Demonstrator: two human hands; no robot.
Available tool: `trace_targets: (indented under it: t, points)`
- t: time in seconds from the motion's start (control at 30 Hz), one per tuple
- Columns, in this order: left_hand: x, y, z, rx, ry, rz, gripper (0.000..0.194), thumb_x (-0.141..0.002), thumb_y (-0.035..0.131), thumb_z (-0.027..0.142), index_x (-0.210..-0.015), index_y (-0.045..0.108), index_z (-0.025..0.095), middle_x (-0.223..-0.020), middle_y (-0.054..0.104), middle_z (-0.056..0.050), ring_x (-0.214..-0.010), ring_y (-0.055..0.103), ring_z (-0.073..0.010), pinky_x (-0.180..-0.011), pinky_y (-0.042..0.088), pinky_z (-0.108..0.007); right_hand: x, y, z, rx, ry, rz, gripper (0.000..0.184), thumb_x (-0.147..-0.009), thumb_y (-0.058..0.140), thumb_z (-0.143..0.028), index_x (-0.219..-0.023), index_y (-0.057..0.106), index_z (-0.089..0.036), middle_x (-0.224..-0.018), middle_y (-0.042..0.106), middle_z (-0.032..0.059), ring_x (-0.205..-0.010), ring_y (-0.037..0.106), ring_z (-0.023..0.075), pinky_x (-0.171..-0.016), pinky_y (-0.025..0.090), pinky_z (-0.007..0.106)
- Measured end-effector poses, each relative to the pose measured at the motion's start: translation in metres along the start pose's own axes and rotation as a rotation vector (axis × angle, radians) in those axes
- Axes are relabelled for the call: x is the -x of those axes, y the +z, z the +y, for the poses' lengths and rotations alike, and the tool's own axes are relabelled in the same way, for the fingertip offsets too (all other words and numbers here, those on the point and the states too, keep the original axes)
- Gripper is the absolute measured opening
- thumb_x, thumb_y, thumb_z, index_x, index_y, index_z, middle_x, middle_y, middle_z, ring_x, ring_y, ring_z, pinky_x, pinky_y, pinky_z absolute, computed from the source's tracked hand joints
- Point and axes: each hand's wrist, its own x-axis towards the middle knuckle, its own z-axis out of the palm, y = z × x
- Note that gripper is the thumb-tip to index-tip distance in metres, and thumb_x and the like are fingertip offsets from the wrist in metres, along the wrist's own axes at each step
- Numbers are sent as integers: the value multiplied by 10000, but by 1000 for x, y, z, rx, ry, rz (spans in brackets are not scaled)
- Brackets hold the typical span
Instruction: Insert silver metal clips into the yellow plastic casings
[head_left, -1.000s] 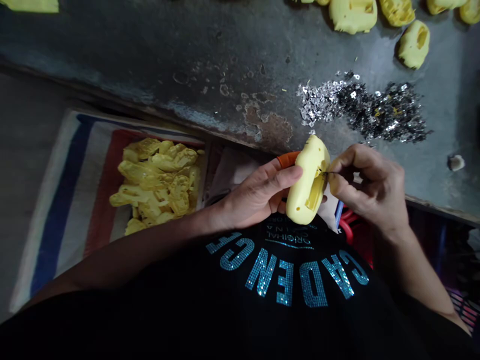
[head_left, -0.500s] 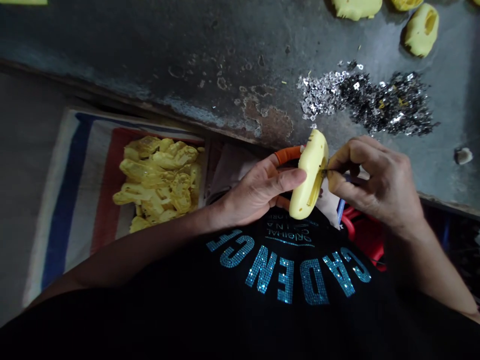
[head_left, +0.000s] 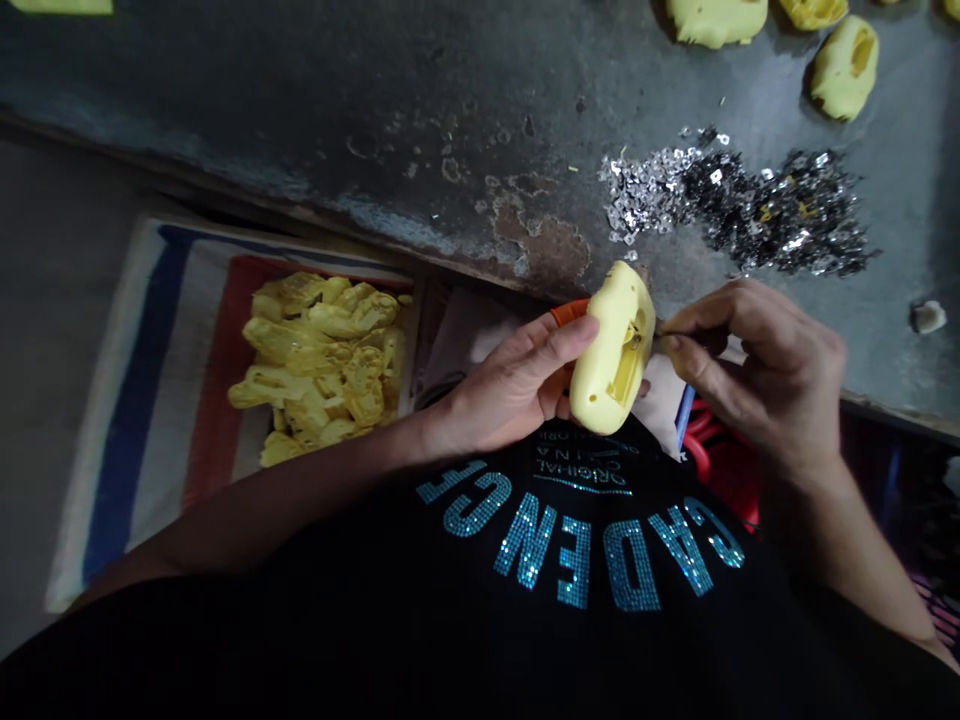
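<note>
My left hand (head_left: 521,375) grips a yellow plastic shell (head_left: 604,345) by its side, with an orange cover on one finger. An opening in the shell faces right, and something small and metallic shows inside it. Just right of that opening, my right hand (head_left: 765,365) is closed in a pinch of thumb and forefinger. A small dark sliver shows at those fingertips, too little to name. Beyond the shell, a heap of small metal clips (head_left: 795,215) lies on the worn grey table (head_left: 300,90).
Several yellow shells (head_left: 846,68) lie at the table's far right. A box of yellow plastic parts (head_left: 330,350) stands left of my body, by a striped sheet (head_left: 154,370). A whitish lump (head_left: 928,317) sits near the right edge. Something red (head_left: 724,460) shows below the table.
The shell has turned in my left hand, so its opening shows more. My right fingertips have drawn back slightly to the right from the opening.
</note>
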Motion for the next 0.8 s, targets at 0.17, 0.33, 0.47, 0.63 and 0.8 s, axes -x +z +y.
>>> trace_targets:
  t: [0.17,0.33,0.47,0.63,0.8]
  points:
    - [0,-1,3,9,-46,-95,794,-1021,862,756,-1631,685,280,-1473,862,-175,-1170,918,-387,-679,743,-354,18,12,3,147,-131,131,356,-1068,810,-118,-1301,846,-386,-1109,853,49,-888,762,273,-791,601,460]
    - [1,0,0,-4,6,-64,754,-1025,865,741,-1590,714,266,-1406,885,-171,-1176,910,-373,-692,745,-350,28,21,11,338,-269,164,363,-1111,785,-210,-1430,808,-382,-1156,882,50,-883,755,260,-743,575,455]
    - [2,2,-3,-22,58,-5,726,-984,932,712,-1522,752,260,-1339,905,-123,-1052,919,-291,-809,747,-349,26,21,8,300,-255,149,430,-1107,762,-157,-1456,806,-404,-1163,892,45,-891,773,258,-752,600,455]
    - [3,3,-3,-40,61,-15,754,-972,946,709,-1545,729,270,-1337,912,-122,-1003,924,-285,-836,745,-367,19,14,1,109,-113,144,371,-1075,783,-110,-1331,868,-366,-1140,886,54,-929,815,266,-791,651,456]
    - [6,7,-1,-71,61,11,735,-945,983,688,-1485,736,254,-1314,910,-109,-967,915,-270,-788,731,-348,10,3,-1,-94,2,89,143,-1050,858,-194,-1103,856,-326,-1022,860,26,-917,823,262,-791,687,448]
